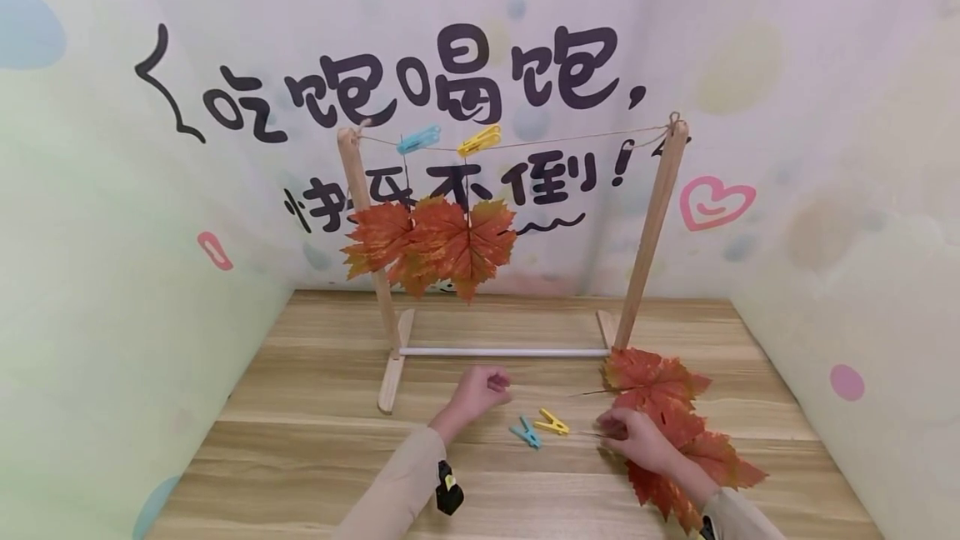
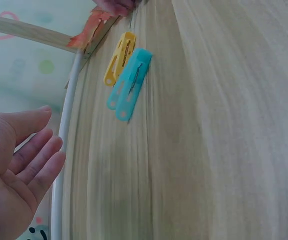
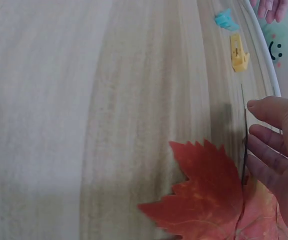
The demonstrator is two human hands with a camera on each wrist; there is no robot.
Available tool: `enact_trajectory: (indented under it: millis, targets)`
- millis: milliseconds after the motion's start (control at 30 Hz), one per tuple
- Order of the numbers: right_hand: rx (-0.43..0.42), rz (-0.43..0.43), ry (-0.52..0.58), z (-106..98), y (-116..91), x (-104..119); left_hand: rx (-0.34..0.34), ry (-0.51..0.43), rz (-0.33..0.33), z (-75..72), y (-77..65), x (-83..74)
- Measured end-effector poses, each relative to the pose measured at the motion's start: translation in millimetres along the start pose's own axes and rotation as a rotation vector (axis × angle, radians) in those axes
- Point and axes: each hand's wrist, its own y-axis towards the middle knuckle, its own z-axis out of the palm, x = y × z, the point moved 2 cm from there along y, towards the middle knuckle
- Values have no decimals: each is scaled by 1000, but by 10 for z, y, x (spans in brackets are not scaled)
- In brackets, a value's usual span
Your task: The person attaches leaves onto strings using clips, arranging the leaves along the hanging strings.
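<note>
My left hand (image 1: pixel 480 394) hovers over the table with relaxed fingers, holding nothing. Just right of it lie a blue clothespin (image 1: pixel 527 432) and a yellow clothespin (image 1: pixel 552 422), side by side. My right hand (image 1: pixel 637 440) is over the red-orange artificial maple leaves (image 1: pixel 720 458) on the table, partly covering them. In the right wrist view, its thumb and fingers are apart, with the fingertips beside a thin dark leaf stem (image 3: pixel 245 135); whether they touch it is unclear. Another leaf (image 1: pixel 652 377) lies by the right post, its stem pointing left.
A wooden frame with a left post (image 1: pixel 384 298), a right post (image 1: pixel 648 248) and a white crossbar (image 1: pixel 502 352) stands behind the hands. From its twine (image 1: pixel 570 140), a blue clothespin (image 1: pixel 420 140) and a yellow clothespin (image 1: pixel 480 141) hold hanging maple leaves (image 1: pixel 468 248). Printed walls enclose the table.
</note>
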Motion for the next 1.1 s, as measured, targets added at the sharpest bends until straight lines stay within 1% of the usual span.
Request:
enact_trajectory:
  millis: [100,300,467,567,633,800,1033,1100]
  targets:
    - [4,15,-8,21,0,-3,5,-7,-1,32,-28,15]
    - [0,-24,-81,64,8,-11,13,-15,-40,96,-88,43]
    - [12,-34,-151,82,16,-29,2,-3,-22,134,-133,52]
    - [16,-41,-172,77,20,-26,7,15,-23,148,-154,57]
    - [17,-54,-166,68,20,-17,21,46,-36,159,-164,66]
    - [44,-74,-104,26,14,32,61,129,-54,184,-174,73]
    - [58,-51,-34,-76,34,140,113,160,-93,225,-166,88]
    - [52,-67,-18,-108,32,163,133,165,-99,238,-162,89]
